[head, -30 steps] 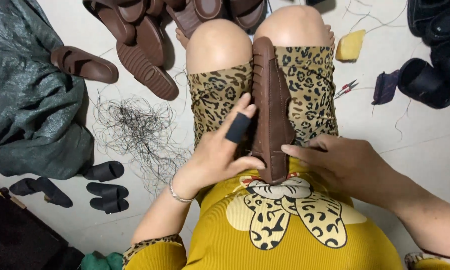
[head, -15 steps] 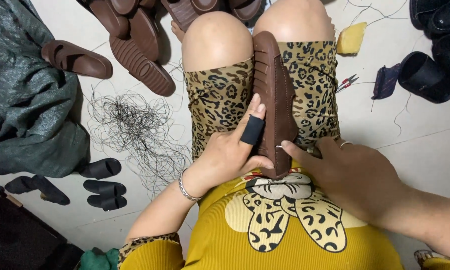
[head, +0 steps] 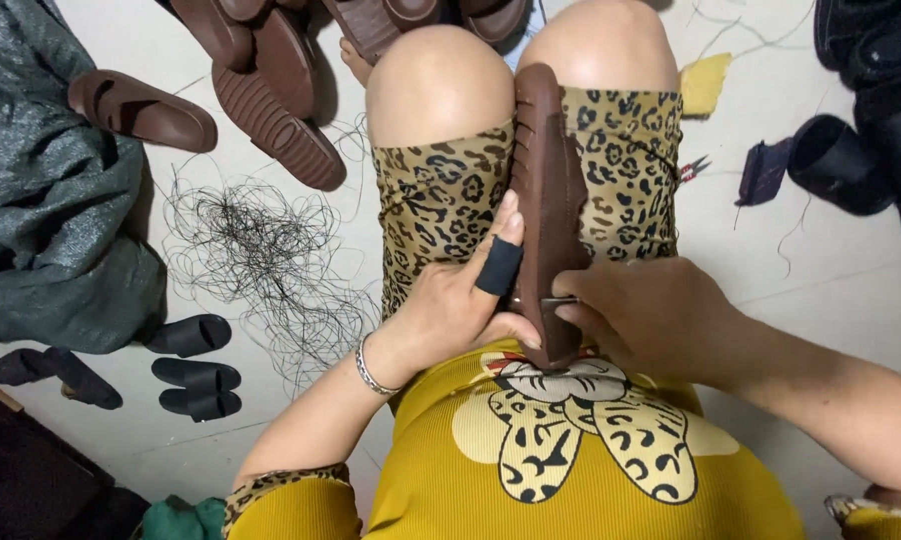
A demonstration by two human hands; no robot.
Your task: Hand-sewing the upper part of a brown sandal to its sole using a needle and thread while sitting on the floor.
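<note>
Brown and ridged, the shoe sole (head: 549, 200) stands on edge between our thighs, its near end against our yellow shirt (head: 571, 460) and its far end at our knees. Since a moment ago our left hand (head: 451, 310) has slid a little up the sole's left face; its fingers now lie flat along it, the forefinger in a black finger sleeve (head: 498, 266), the thumb hooked under the near end. Our right hand (head: 651, 320) has closed in from the right, fingers pinched narrow on a thin metal needle (head: 559, 300) whose tip now touches the sole's edge, so the stitching looks about to go on at the near end.

Left of us on the floor lies a tangle of black thread (head: 261, 260). Farther left sits a grey-green sack (head: 51, 230). Far left, more brown soles (head: 271, 90) lie piled. Far right we see a yellow sponge (head: 706, 85) and small snips (head: 693, 168). No package, label or sign shows anywhere.
</note>
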